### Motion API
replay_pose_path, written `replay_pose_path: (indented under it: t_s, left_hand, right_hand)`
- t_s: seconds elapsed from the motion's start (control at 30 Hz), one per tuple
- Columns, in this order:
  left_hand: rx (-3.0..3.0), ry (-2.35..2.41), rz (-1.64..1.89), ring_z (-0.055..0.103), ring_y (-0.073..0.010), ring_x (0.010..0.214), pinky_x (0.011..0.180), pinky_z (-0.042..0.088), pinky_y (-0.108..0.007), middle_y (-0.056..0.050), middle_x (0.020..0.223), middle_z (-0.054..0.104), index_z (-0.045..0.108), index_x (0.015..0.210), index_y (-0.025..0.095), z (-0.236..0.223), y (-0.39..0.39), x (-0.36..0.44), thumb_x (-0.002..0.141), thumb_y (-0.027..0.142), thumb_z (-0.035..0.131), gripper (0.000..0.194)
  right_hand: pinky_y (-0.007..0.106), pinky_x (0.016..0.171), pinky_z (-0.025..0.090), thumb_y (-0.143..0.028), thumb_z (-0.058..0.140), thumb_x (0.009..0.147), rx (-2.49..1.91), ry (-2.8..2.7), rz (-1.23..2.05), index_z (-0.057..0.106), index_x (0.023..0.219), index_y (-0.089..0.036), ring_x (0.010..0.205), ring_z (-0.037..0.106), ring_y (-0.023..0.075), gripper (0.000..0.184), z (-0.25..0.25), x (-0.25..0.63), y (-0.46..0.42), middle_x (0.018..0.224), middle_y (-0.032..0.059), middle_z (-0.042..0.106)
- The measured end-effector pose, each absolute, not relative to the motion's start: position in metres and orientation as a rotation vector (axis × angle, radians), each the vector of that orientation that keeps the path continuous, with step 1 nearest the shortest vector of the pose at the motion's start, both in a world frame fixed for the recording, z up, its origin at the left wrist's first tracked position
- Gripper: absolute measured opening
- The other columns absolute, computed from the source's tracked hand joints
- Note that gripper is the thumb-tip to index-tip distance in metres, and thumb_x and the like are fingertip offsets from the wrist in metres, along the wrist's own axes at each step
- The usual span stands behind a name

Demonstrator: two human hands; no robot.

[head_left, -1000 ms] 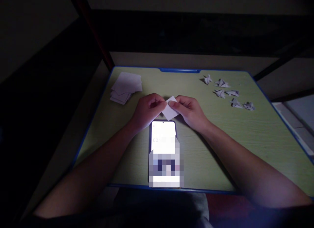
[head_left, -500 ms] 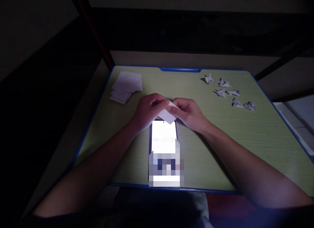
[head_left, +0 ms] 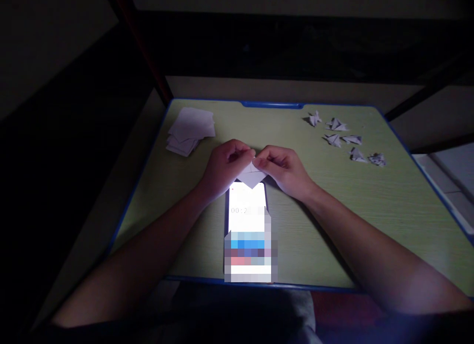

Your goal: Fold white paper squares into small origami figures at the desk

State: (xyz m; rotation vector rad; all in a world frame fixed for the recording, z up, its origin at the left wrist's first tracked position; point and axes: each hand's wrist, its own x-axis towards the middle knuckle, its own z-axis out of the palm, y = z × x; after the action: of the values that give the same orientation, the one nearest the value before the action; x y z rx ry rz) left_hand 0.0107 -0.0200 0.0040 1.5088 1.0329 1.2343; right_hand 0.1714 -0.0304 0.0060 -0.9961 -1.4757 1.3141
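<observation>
Between my hands is a small white sheet of paper, creased, with one corner pointing down toward me. My left hand pinches its left side between thumb and fingers. On the other side, my right hand grips the paper's upper right part, thumb on top. The two thumbs nearly meet at the upper edge, and the fingers hide much of the sheet. Just below the paper lies a lit phone on the table, its screen partly blurred out and showing digits.
A loose stack of paper sheets lies at the table's back left. Several folded paper figures are scattered at the back right. The green table has a blue rim. Beyond its right edge are pale flat items.
The paper has turned slightly, so its lower corner points more to the left and a crease shows. Both hands have shifted only a little.
</observation>
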Motion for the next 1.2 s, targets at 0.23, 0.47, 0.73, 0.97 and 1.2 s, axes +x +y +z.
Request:
replay_pose_path:
  t_s: [0.23,0.47,0.73,0.97,1.2]
  left_hand:
    - [1.599,1.029,1.169,0.044,-0.0072,0.052,0.049,0.035,-0.021,0.003,0.055,0.053,0.061,0.066,0.015,0.0011,-0.0158,0.0048,0.076,0.035,0.062,0.022]
    - [1.575,1.038,1.181,0.046,-0.0071,0.05,0.046,0.034,-0.02,0.003,0.053,0.054,0.062,0.064,0.016,0.001,-0.0156,0.0047,0.075,0.036,0.064,0.023]
    - [1.55,1.057,1.143,0.043,-0.0068,0.047,0.044,0.031,-0.02,0.004,0.051,0.05,0.06,0.063,0.016,0.003,-0.0161,0.005,0.074,0.034,0.063,0.022]
    - [1.739,1.081,1.141,0.046,-0.0082,0.055,0.05,0.034,-0.021,0.003,0.056,0.051,0.058,0.065,0.016,0.0007,-0.0167,0.0047,0.081,0.03,0.058,0.021]
    - [1.69,1.077,1.159,0.047,-0.0081,0.052,0.046,0.034,-0.02,0.003,0.056,0.051,0.056,0.065,0.016,0.0023,-0.0196,0.0066,0.083,0.032,0.057,0.024]
  right_hand:
    - [0.025,0.049,0.029,-0.038,0.078,0.073,-1.016,-1.462,1.279,0.061,0.063,-0.017,0.051,0.045,0.0077,0.028,0.0061,0.1706,-0.0322,0.055,-0.0044,0.056]
    - [0.025,0.05,0.031,-0.035,0.079,0.07,-1.02,-1.438,1.278,0.066,0.065,-0.017,0.051,0.047,0.0081,0.023,0.0059,0.1715,-0.0307,0.056,-0.0038,0.059]
    - [0.025,0.051,0.031,-0.032,0.078,0.072,-0.996,-1.449,1.278,0.065,0.064,-0.017,0.053,0.046,0.0079,0.022,0.0051,0.1716,-0.0293,0.057,-0.0036,0.057]
    - [0.024,0.049,0.031,-0.038,0.082,0.068,-1.025,-1.464,1.289,0.062,0.064,-0.017,0.053,0.046,0.0078,0.03,0.0053,0.168,-0.0318,0.057,-0.004,0.057]
    - [0.025,0.05,0.032,-0.041,0.084,0.067,-1.025,-1.38,1.304,0.065,0.067,-0.016,0.053,0.048,0.008,0.031,0.0021,0.171,-0.0279,0.059,-0.003,0.059]
